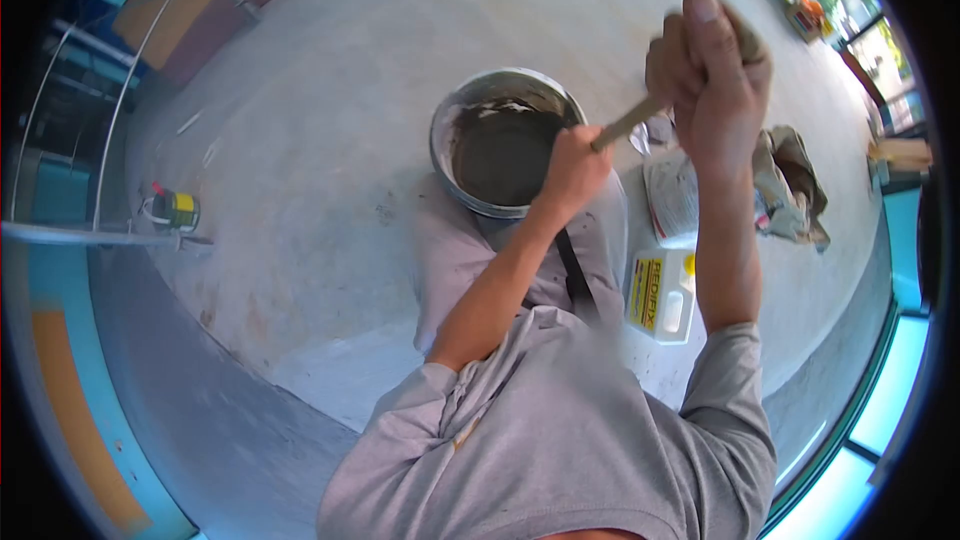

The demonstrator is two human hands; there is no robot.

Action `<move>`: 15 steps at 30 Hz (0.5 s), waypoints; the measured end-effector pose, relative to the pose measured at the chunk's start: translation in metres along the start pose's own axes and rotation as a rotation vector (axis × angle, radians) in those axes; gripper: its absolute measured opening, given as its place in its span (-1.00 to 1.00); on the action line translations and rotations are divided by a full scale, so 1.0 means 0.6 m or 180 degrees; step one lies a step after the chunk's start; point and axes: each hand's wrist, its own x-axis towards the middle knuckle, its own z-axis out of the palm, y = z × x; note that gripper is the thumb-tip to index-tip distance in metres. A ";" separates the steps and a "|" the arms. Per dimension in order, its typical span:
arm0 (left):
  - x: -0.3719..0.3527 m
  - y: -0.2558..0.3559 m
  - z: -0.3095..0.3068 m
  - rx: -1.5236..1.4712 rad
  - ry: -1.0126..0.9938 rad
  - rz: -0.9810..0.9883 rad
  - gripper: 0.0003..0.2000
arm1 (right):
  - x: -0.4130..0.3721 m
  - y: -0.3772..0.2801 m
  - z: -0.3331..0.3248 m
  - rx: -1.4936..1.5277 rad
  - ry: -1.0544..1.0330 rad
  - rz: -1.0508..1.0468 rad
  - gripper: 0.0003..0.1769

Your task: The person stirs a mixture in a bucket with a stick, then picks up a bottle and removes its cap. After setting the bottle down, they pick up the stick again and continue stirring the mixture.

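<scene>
A light wooden handle (628, 123) slants between my two hands. My right hand (712, 80) is raised at the upper right, its fingers wrapped round the top part of the handle. Lower down, my left hand (578, 172) is closed on the same handle, at the right rim of a round bucket (441, 155). Dark grey, wet-looking material (503, 160) fills part of the bucket, and smears of it coat the inner wall. The bucket is in front of my knees. The handle's lower end is hidden by my left hand and the rim.
A white bag or tub (671, 198), a crumpled brown sack (793, 180) and a yellow-labelled jug (661, 296) are to the right. A small green-and-yellow can (180, 210) is beside metal scaffolding (110, 234) at the left. Boxes and plants lie at the far right.
</scene>
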 end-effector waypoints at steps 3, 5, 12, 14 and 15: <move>0.039 0.062 -0.025 0.0162 -0.0138 0.0004 -0.41 | 0.019 -0.036 -0.031 0.0242 -0.0866 -0.0642 -0.70; 0.065 0.091 -0.038 0.0216 -0.0269 -0.0238 -0.43 | 0.033 -0.061 -0.033 0.0025 -0.0992 -0.0815 -0.75; 0.067 0.072 -0.075 0.0060 -0.0679 0.0036 -0.68 | -0.004 0.006 -0.081 -0.1506 -0.0199 -0.0608 -0.81; 0.041 0.036 -0.105 -0.0352 -0.0281 0.0283 -0.62 | 0.003 0.006 -0.081 -0.1567 0.0189 -0.1094 -0.77; 0.028 0.014 -0.122 -0.0555 -0.0099 0.0418 -0.58 | 0.008 0.006 -0.082 -0.1772 0.0438 -0.1597 -0.72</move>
